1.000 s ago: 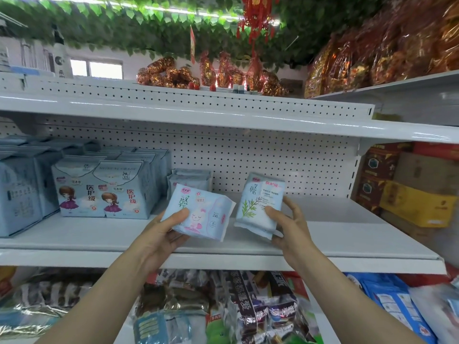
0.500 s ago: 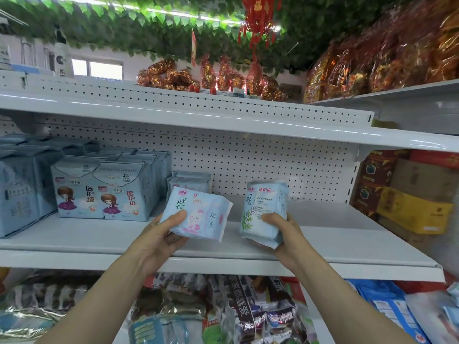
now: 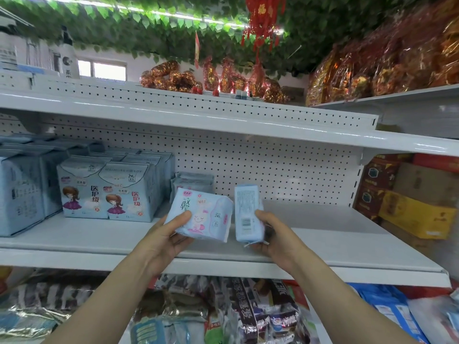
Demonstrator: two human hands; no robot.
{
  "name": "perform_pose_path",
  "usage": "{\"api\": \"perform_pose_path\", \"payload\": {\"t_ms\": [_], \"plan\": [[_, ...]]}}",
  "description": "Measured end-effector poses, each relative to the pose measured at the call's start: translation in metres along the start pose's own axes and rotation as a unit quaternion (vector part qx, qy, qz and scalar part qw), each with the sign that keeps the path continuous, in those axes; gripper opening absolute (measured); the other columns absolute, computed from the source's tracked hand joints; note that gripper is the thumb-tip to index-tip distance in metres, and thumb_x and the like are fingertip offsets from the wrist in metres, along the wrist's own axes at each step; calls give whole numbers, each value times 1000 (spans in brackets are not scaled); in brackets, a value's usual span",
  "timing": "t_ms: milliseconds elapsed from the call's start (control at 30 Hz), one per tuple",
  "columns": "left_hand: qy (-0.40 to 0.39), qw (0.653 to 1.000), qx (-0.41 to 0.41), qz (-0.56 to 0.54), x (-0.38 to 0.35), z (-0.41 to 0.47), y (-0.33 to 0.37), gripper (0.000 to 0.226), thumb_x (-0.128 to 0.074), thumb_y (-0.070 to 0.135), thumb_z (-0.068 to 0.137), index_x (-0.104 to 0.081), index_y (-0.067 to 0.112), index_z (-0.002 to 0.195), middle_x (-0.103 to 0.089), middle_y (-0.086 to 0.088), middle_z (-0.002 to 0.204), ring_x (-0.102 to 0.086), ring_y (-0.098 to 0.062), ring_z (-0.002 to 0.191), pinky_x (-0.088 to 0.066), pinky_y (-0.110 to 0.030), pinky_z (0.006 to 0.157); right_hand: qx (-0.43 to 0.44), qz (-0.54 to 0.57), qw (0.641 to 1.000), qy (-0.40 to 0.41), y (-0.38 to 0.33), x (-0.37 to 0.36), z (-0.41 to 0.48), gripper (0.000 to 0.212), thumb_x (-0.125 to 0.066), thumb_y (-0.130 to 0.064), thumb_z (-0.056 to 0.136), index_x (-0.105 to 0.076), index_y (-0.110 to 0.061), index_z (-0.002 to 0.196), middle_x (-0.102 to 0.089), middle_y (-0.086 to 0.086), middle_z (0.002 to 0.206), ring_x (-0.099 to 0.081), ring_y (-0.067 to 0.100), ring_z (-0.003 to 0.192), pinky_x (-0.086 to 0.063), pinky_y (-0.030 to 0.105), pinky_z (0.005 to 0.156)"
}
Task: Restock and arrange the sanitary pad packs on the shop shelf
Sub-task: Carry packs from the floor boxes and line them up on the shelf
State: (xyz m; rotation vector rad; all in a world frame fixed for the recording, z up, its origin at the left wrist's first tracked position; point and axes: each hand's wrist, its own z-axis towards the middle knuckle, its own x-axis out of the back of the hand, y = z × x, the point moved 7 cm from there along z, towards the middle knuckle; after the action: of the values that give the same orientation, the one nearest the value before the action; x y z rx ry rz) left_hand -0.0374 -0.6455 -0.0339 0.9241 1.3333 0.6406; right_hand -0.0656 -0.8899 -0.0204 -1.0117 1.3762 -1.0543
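My left hand (image 3: 167, 239) holds a pale blue sanitary pad pack (image 3: 206, 214) with a pink bunny print, thumb on its front. Beside it, my right hand (image 3: 273, 234) grips a second pale blue pad pack (image 3: 246, 214) upright, its barcode side facing me. Both packs hover just above the front of the white middle shelf (image 3: 335, 239). A small stack of similar packs (image 3: 192, 181) stands against the pegboard right behind them. Larger grey-blue pad boxes with a cartoon girl (image 3: 106, 192) stand in rows to the left.
The right half of the middle shelf is bare up to the pegboard back (image 3: 285, 170). Cardboard boxes (image 3: 412, 212) sit beyond the shelf's right end. Snack bags (image 3: 248, 319) fill the shelf below, and red-gold wrapped goods (image 3: 372, 75) sit on the shelves above.
My right hand has turned its pack so the barcode side faces me instead of the leaf-print front, and brought it closer to the left pack. The left pack has barely moved.
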Motion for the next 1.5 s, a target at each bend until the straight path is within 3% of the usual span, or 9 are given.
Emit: {"api": "perform_pose_path", "payload": {"t_ms": [167,333,467,667,967,1100,1233,1400,1500], "plan": [[3,1000,-2,-4,-1,0,0,42,-74,23,79,-64,14,119,-76,-11,107,-74,-19,88,-54,-38,93,-16,-15,1000,-6,4,-14,0,56,-79,-37,67,-69,-13,117,-77,8,107,-72,20,92,-58,33,71],[12,1000,-3,-21,3,0,1,44,-75,22,76,-64,13,118,-76,-10,106,-74,-20,89,-61,-35,82,11,-21,1000,-15,-3,-17,2,55,-82,-35,75,-65,-13,123,-76,10,110,-73,29,103,-59,47,86],[17,1000,3,-22,5,0,-1,47,-77,16,71,-62,9,115,-75,-15,107,-75,-25,89,-62,-38,80,35,-98,994,20,-10,-11,5,39,-69,-40,93,-64,-15,122,-77,8,108,-73,28,96,-60,36,70],[20,1000,15,9,5,5,1,56,-78,14,69,-63,6,121,-74,-14,112,-71,-27,103,-61,-40,83,13,-36,999,5,-17,0,10,32,-63,-10,95,-60,-6,126,-73,14,115,-71,27,100,-61,40,82],[-15,994,-48,97,-15,17,17,53,-77,22,80,-56,29,127,-73,0,118,-70,-20,107,-53,-44,97,35,-71,997,18,-41,20,9,37,-76,-30,87,-66,-10,117,-76,9,110,-72,18,97,-59,28,71],[-20,983,-46,175,-25,29,19,99,-95,58,38,-57,31,125,-75,2,112,-73,-16,99,-54,-42,90,36,-75,996,26,-51,34,13,37,-77,-33,86,-67,-10,114,-77,8,104,-72,16,88,-56,25,64],[-31,971,-36,234,-39,47,16,117,-95,62,15,-60,25,121,-77,1,106,-75,-15,92,-55,-33,74,40,-89,995,24,-61,48,19,40,-75,-32,87,-65,-10,119,-77,6,100,-72,13,81,-56,24,62],[-41,960,3,277,-58,77,10,81,-93,25,59,-57,15,130,-76,-6,109,-74,-23,99,-57,-37,86,43,-116,992,0,-74,69,30,31,-72,-30,89,-68,-13,114,-76,4,97,-71,13,83,-55,23,65],[-46,940,25,338,-76,95,4,58,-85,17,70,-61,12,122,-77,-6,102,-76,-21,91,-59,-35,78,45,-132,990,5,-84,88,40,42,-77,-32,80,-69,-9,115,-77,6,98,-72,12,84,-56,24,65]]}}
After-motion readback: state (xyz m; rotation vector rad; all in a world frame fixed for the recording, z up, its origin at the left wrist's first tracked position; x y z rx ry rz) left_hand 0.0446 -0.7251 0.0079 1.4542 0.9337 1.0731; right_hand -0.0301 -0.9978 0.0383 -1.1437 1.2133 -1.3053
